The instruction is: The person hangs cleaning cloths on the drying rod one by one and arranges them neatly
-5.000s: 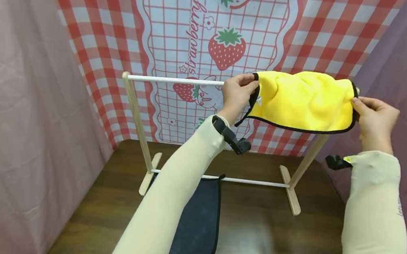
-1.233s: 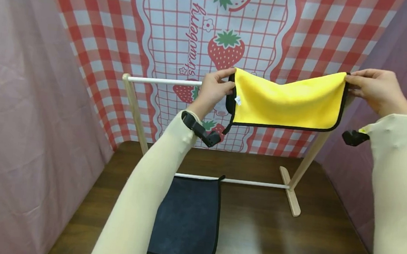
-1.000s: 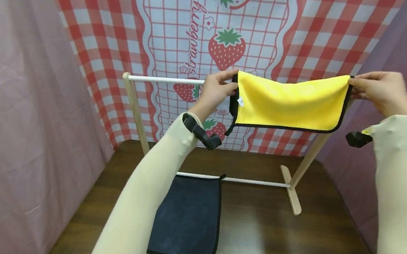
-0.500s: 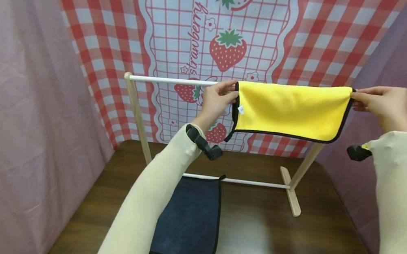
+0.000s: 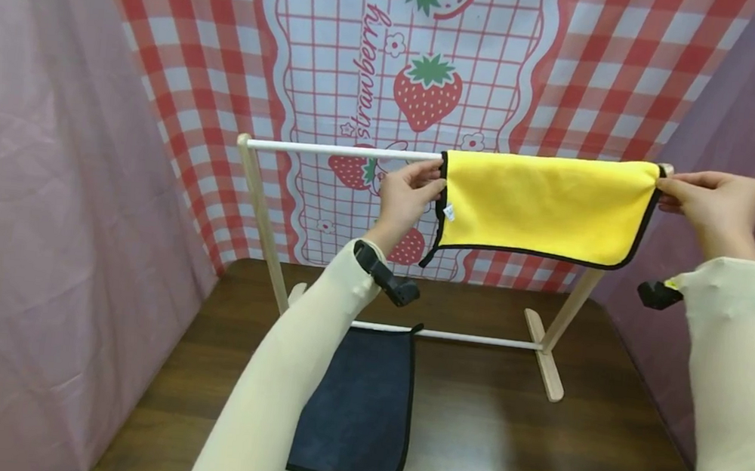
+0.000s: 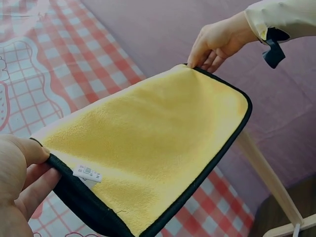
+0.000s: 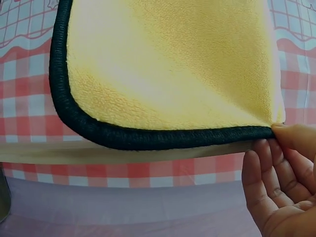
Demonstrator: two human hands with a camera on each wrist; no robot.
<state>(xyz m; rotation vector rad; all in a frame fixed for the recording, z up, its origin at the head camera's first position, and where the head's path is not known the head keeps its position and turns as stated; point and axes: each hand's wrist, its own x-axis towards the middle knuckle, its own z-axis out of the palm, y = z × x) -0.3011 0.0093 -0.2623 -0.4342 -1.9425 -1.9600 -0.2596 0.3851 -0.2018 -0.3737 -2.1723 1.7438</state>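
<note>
Cloth (image 5: 544, 210), one, yellow plush with black binding: draped over the white upper rail (image 5: 345, 151) of a wooden rack (image 5: 259, 224), toward the person's right end, its near flap hanging down. White label (image 5: 449, 212), one: on the cloth's left edge. Left hand (image 5: 405, 193): pinched the bound left edge between thumb and fingers, just below the rail. Right hand (image 5: 721, 208): pinched the opposite edge near its upper corner, thumb in front, beside the rack's end. Sleeves (image 5: 260, 391), pale cream, two: covering both forearms, a black device (image 5: 387, 274) at each wrist. Dark cloth (image 5: 361, 408), one, black-edged: upper edge at the lower bar (image 5: 477, 339), partly hidden from me by the left forearm. Table (image 5: 464, 395), brown wood: under the rack. Backdrop (image 5: 183, 57), red-and-white check with strawberries: behind everything.
</note>
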